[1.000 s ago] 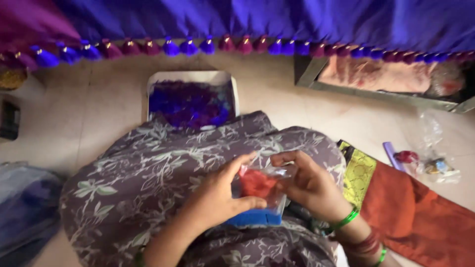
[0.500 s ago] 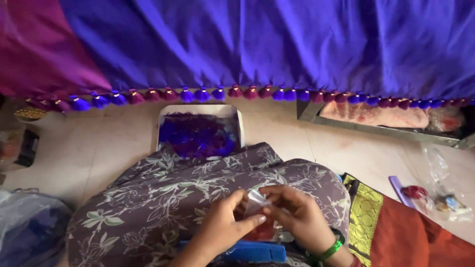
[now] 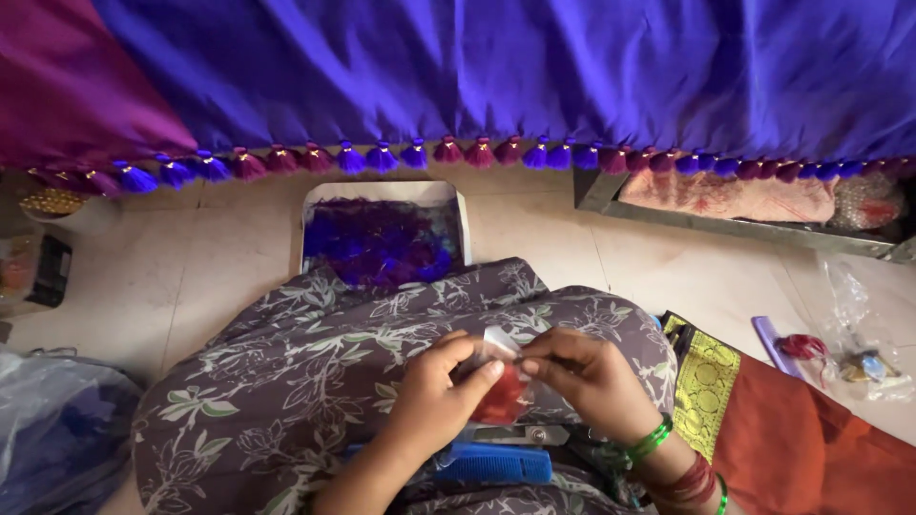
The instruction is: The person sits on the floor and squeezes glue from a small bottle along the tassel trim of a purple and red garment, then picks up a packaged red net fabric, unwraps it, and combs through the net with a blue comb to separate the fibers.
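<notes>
Red thread in a small clear packet (image 3: 500, 386) sits pinched between both hands over the floral-clad lap (image 3: 315, 381): the left hand (image 3: 434, 396) curls shut on its lower side, and the right hand (image 3: 592, 381) nips its top edge with closed fingertips. This looks like opening the packet, which likely calls for a steady pull apart at the top edge, above the blue comb (image 3: 496, 464) at the lap's near edge.

garment (image 3: 315, 381): grey-brown, white-green floral print | right wrist: green and red bangles (image 3: 668, 458) | forearms bare
</notes>
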